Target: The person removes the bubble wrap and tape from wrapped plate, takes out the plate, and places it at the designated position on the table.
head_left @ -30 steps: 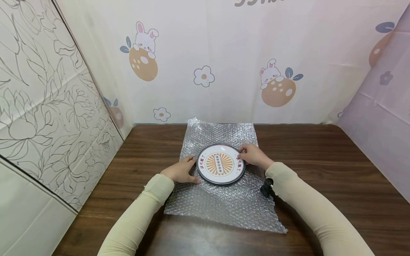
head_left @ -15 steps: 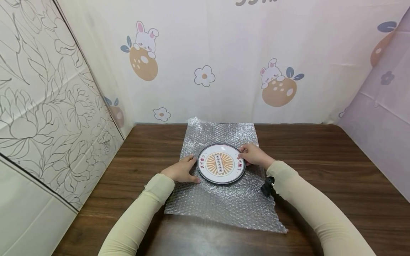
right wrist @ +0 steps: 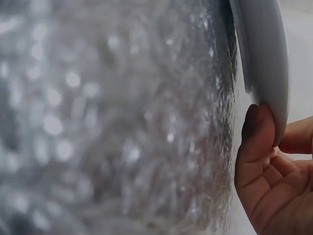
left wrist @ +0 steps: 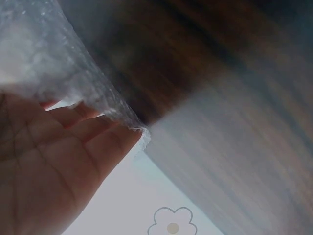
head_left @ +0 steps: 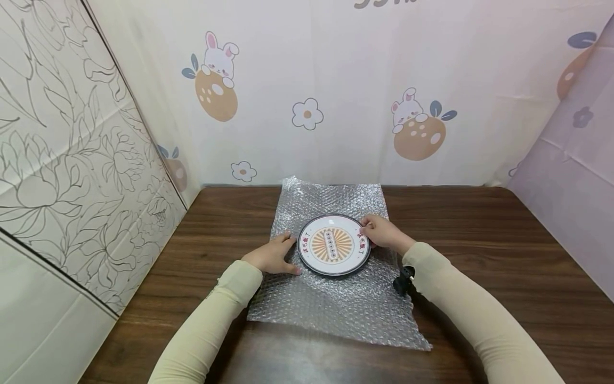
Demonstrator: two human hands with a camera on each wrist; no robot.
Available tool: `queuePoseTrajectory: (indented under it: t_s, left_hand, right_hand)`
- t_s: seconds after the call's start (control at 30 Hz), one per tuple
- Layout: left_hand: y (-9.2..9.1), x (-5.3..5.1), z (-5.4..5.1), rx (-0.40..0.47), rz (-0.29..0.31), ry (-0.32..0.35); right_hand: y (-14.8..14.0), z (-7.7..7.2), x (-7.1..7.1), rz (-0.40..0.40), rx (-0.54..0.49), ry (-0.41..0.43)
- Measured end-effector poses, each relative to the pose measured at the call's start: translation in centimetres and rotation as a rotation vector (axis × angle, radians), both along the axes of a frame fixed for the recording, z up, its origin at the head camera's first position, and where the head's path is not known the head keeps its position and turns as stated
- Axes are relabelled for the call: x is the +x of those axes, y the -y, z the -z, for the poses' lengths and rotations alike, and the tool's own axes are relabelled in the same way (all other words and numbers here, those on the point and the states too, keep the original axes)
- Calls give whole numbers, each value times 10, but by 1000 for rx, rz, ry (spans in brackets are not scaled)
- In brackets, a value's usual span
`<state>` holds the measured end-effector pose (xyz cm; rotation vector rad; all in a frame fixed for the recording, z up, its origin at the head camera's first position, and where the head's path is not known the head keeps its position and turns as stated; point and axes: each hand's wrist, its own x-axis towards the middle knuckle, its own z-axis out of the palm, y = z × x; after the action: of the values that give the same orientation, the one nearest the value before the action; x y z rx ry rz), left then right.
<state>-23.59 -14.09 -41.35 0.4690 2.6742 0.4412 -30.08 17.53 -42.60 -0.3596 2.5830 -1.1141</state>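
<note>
A round white plate [head_left: 352, 252] with a dark rim, an orange sunburst and red lettering lies over a sheet of bubble wrap [head_left: 331, 314]. My right hand [head_left: 384, 233] pinches the plate's right edge; in the right wrist view, thumb and fingers [right wrist: 259, 127] hold the rim from both faces, the plate's edge standing off the bubble wrap there. To the left of the plate, my left hand [head_left: 272, 257] rests on the bubble wrap, thumb spread from the fingers. The left wrist view shows its extended fingers [left wrist: 105, 147] at the sheet's edge.
A dark wooden table [head_left: 479, 256] lies under the sheet. Behind it hangs a pale curtain [head_left: 345, 133] printed with rabbits and flowers. A flower-patterned panel [head_left: 77, 160] borders the left side. A small black device [head_left: 403, 281] sits at the right wrist.
The plate has shifted very slightly to the right along with my right hand, and its gap from my left hand looks a little wider. The left hand and bubble wrap stay put.
</note>
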Motion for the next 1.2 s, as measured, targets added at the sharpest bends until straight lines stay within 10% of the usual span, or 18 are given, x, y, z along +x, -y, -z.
queuePoseTrajectory:
  t_s: [1.2]
  left_hand:
    - [-1,0,0,-15,1,-3]
  right_hand:
    - [-94,-36,11,231,-58,-136]
